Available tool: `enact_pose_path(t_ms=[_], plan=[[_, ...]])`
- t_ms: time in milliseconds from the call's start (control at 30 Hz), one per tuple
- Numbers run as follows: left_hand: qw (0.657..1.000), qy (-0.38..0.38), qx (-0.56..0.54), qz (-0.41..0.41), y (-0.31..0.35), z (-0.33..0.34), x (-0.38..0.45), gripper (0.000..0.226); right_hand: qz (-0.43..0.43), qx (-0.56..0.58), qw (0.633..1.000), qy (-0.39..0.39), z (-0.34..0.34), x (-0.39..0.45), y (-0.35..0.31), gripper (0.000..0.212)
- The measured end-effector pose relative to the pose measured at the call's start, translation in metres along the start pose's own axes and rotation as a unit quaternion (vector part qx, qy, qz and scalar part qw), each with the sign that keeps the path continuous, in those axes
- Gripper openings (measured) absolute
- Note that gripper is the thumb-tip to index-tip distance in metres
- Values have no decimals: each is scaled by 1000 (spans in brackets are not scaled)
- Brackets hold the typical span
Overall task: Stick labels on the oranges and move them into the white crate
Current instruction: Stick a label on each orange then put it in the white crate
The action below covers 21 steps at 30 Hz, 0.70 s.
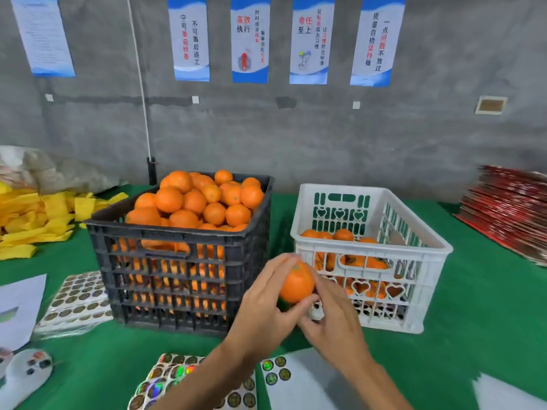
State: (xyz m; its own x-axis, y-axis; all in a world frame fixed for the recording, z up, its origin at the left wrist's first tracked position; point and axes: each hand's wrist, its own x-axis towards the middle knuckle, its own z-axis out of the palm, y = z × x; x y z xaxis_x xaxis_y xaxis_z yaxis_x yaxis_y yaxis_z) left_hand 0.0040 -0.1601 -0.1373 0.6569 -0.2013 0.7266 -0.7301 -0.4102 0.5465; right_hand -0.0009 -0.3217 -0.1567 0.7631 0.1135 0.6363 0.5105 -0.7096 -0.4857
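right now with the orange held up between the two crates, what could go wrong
The orange is held in the air by both the left hand and right hand; a slip might send it rolling off the green table. The black crate is heaped above its rim, so a bump could topple fruit.

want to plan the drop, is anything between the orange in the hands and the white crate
Nothing visible blocks it. The round orange, held by the left hand and right hand, sits just in front of the white plastic crate's near wall. The crate is open-topped and only partly filled, so lifting over the rim should do.
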Motion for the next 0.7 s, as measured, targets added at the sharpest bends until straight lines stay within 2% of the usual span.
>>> enact_pose_path(t_ms=[67, 133, 233, 300, 400, 533, 700], plan=[[986, -61, -76, -134, -17, 21, -15, 57, 26, -69, 993, -92, -10, -20, 27, 66], [964, -107, -96, -225, -37, 42, -36, 53, 46, -86, 981, -167, -16, -40, 47, 66], [941, -132, -133, -283, -62, 60, -63, 53, 81, -82, 964, -242, -16, -69, 70, 94], [930, -127, -167, -303, -73, 64, -73, 55, 95, -90, 952, -278, -15, -82, 80, 104], [924, -111, -182, -318, -80, 64, -78, 53, 112, -119, 944, -286, -12, -87, 85, 98], [919, -103, -187, -331, -79, 65, -80, 52, 130, -126, 955, -237, -9, -89, 85, 90], [918, -105, -179, -339, -77, 65, -80, 51, 117, -139, 956, -232, -6, -90, 81, 64]])
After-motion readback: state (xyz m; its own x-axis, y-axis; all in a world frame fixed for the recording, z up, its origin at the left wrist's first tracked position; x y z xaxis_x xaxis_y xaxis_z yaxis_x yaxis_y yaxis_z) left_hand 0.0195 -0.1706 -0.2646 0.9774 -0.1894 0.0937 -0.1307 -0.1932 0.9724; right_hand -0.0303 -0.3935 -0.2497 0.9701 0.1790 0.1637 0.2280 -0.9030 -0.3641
